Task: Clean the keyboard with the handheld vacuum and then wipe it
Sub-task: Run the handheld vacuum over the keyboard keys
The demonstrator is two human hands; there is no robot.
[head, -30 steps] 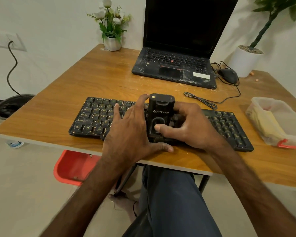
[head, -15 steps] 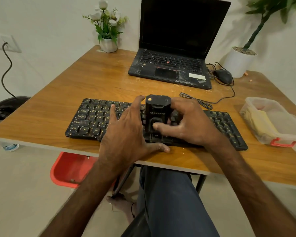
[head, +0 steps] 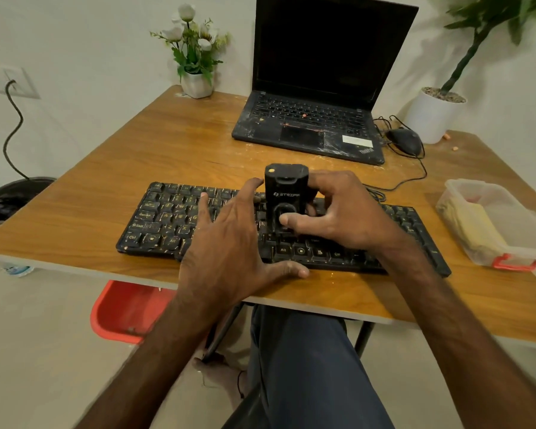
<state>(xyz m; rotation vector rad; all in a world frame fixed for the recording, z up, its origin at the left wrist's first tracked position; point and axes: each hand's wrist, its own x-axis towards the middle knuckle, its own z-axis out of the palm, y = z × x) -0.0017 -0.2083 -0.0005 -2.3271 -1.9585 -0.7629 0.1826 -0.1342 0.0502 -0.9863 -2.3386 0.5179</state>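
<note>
The left hand (head: 226, 243) lies palm down on the keyboard (head: 155, 218), fingers straight and spread. Its thumb stretches out toward the right hand (head: 347, 218), and its bare forearm runs in from the lower left. The right hand, just beside it, grips the handheld vacuum (head: 287, 193), thumb pressed on the near face, fingers curled round the far side, forearm coming from the lower right.

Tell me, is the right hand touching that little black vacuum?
Touching. The head view shows the right hand gripping the handheld vacuum, thumb pressed on its front and fingers curled round its far side.
</note>
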